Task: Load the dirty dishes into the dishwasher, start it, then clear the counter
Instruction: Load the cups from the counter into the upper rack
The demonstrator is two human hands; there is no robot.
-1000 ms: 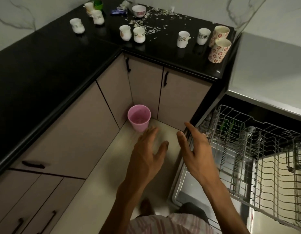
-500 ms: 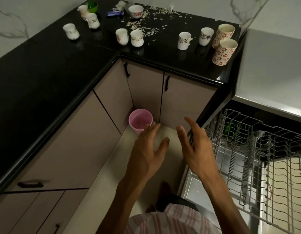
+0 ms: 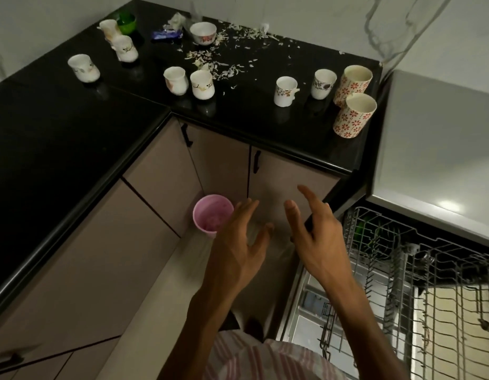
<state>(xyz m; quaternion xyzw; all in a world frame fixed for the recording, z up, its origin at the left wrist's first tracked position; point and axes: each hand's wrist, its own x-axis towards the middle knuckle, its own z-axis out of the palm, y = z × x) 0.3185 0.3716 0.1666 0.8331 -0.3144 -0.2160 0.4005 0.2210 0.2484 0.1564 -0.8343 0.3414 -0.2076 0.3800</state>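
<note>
In the head view, the left hand (image 3: 237, 242) and right hand (image 3: 314, 237) are held spread and empty above the floor. The cups (image 3: 285, 91) are left standing on the counter (image 3: 73, 127), well apart from both. The nearest should be lifted upright. The dishwasher rack (image 3: 429, 283) is pulled out, nearly bare; the pink bin (image 3: 213, 216) is seen with something unclear inside.

The person wears a pink-and-white striped garment (image 3: 254, 357); both forearms are bare of sleeves.
</note>
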